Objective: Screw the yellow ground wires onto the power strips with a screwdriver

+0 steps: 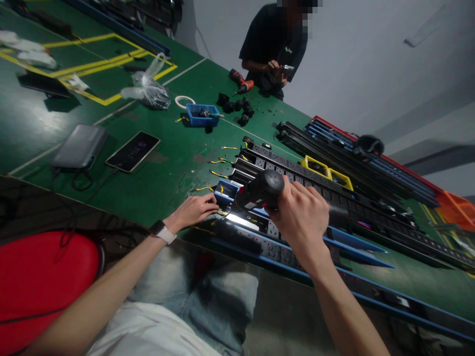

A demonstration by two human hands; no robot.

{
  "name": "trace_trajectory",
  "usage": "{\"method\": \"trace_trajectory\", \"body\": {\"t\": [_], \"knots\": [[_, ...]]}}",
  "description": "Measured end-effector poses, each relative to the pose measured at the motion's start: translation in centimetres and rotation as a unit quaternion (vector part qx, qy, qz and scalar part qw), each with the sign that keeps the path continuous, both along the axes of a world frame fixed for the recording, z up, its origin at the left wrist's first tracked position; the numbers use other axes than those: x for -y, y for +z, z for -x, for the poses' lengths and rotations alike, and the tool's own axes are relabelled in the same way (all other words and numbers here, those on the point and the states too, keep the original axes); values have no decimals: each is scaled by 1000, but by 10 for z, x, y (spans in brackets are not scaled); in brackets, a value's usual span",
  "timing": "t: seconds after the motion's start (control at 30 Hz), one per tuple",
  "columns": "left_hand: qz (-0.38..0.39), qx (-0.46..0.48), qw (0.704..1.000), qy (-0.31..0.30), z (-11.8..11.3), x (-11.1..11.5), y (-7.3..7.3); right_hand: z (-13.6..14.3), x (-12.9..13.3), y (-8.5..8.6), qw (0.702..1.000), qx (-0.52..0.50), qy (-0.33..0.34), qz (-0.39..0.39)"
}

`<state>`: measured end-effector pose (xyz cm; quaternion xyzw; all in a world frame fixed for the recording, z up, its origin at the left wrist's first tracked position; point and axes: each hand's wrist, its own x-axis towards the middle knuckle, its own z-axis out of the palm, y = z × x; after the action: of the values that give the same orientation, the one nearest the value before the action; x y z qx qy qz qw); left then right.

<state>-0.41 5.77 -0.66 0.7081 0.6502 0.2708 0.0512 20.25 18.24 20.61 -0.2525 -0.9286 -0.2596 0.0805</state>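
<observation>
A black cordless screwdriver [260, 190] is in my right hand [304, 212], whose fingers wrap round its grip. Its front end points down at the ends of the long power strips [272, 247], where a bright light falls on the metal; the tip is hidden. My left hand [196, 211], with a watch on the wrist, reaches in beside the strip ends. Its fingertips are pinched at a short yellow wire [221, 212]. Other yellow wires [218, 174] stick out from the neighbouring strips. A blue channel end [226, 190] lies just beyond my left fingers.
A phone [133, 151] and a grey power bank [79, 147] lie to the left. Farther back are a blue bin [203, 115], black parts [243, 109], an orange drill [243, 83] and yellow trays [326, 172]. Across the table stands a person [274, 47] holding a device.
</observation>
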Motion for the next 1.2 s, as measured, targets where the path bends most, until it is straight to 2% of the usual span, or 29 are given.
{"method": "trace_trajectory", "body": {"t": [1.2], "knots": [[5,10,1000,-1,1,0,1,-4,-1,0,1000,2,-7,-2]]}}
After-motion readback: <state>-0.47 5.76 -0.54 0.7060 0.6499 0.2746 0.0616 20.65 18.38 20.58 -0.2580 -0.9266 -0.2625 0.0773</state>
